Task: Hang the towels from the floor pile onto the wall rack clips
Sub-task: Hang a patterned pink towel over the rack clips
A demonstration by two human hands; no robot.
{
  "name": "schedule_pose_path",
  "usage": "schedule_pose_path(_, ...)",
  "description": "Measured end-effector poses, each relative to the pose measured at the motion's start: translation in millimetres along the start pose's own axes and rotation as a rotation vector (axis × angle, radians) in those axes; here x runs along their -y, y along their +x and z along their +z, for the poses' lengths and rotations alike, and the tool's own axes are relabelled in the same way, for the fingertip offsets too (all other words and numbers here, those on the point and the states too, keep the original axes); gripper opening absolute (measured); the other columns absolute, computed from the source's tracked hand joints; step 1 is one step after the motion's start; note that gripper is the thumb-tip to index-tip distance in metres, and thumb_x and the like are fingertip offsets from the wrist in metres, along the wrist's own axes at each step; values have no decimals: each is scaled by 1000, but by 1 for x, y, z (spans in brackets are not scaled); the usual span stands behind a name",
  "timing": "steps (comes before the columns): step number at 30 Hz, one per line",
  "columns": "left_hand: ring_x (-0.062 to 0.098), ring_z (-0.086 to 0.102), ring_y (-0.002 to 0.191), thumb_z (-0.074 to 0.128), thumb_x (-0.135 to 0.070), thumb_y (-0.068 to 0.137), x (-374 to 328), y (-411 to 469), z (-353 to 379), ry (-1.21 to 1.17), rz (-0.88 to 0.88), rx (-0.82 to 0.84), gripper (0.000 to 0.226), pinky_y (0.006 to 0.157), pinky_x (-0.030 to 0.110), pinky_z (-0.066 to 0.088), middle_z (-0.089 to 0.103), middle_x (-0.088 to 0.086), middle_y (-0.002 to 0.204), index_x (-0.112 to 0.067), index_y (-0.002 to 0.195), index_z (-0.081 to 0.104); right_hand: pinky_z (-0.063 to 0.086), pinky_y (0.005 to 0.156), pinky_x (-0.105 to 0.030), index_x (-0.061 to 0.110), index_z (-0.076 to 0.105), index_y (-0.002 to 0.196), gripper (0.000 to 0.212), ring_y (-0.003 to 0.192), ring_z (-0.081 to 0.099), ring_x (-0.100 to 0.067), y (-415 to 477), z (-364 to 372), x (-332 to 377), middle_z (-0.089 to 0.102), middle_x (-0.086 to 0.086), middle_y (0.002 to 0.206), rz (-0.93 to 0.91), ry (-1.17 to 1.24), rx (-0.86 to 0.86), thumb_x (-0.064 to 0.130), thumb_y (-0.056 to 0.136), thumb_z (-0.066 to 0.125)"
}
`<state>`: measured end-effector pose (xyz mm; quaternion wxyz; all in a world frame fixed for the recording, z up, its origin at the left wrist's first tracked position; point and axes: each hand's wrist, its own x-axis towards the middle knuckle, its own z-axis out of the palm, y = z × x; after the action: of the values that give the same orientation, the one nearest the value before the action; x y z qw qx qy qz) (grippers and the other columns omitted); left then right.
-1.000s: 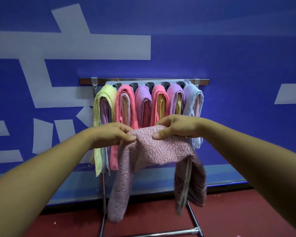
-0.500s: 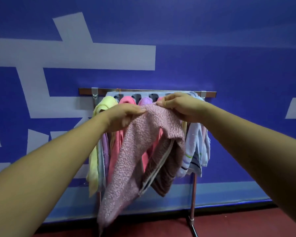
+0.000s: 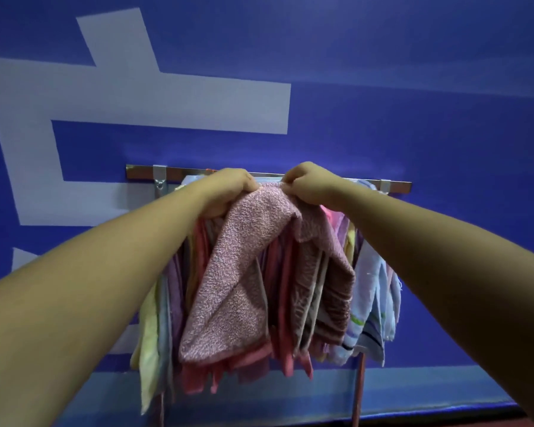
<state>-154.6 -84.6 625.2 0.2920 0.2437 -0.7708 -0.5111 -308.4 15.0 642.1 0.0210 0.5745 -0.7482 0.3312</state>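
Left hand (image 3: 228, 192) and right hand (image 3: 309, 186) pinch the mauve terry towel (image 3: 247, 272) at the crowded chrome wall rack (image 3: 142, 173), clips hidden, so it might miss and drop.

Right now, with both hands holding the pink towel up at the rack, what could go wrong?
Both the left hand and right hand cover the clips, so the pink towel could miss a clip and drop once released. The rack rail already looks crowded; pushing in might knock the pale blue towel loose.
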Motion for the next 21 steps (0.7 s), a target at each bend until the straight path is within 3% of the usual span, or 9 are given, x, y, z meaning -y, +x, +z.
schedule_pose_path(4,20,48,68,52,-7,92,11,17,2,200,95,-240,14,59,28,36,56,9,88,-17,101,57,41,60,-26,10,70,102,15,78,56,-15,11,9,-8,62,0,84,-11,40,-133,15,91,63)
schedule_pose_path(7,18,41,56,51,-17,94,10,24,7,297,201,-374,13,48,29,29,51,6,74,-22,106,49,35,56,-29,15,58,98,12,77,54,-20,19,19,-9,60,-4,90,-22,176,-270,19,89,65)
schedule_pose_path(9,20,41,56,52,-17,94,12,25,10,479,259,-362,10,46,31,26,47,1,68,-21,101,47,32,62,-32,15,57,98,6,87,57,-28,20,29,-12,62,-8,95,-73,15,-260,14,92,58)
schedule_pose_path(11,22,47,70,55,-16,95,17,23,14,664,294,-349,6,53,32,26,50,-3,72,-18,98,51,32,68,-30,10,61,102,16,100,58,-33,19,35,-16,66,-12,106,-101,-146,-253,7,92,48)
schedule_pose_path(13,23,50,85,55,-15,97,24,23,17,755,332,-368,8,66,26,28,55,2,92,-13,104,56,34,69,-31,7,64,105,22,102,57,-34,17,36,-17,66,-13,109,-106,-207,-244,6,93,46)
schedule_pose_path(16,27,51,101,50,-12,99,37,22,19,797,356,-365,18,84,26,34,45,12,121,-7,114,60,35,72,-35,0,65,99,19,101,55,-36,11,36,-19,63,-20,104,-163,-299,-230,1,90,48)
schedule_pose_path(19,32,46,112,51,-8,94,51,16,22,879,470,-415,24,101,34,35,40,16,124,-4,114,65,40,82,-33,0,64,83,10,107,50,-32,4,40,-23,56,-17,96,-241,-308,-104,-1,83,54)
schedule_pose_path(21,34,39,114,56,-14,92,56,11,18,1007,534,-502,23,99,39,30,41,12,123,-14,111,69,43,92,-39,9,60,78,5,111,46,-29,-1,41,-28,50,-13,104,-270,-293,-53,11,80,64)
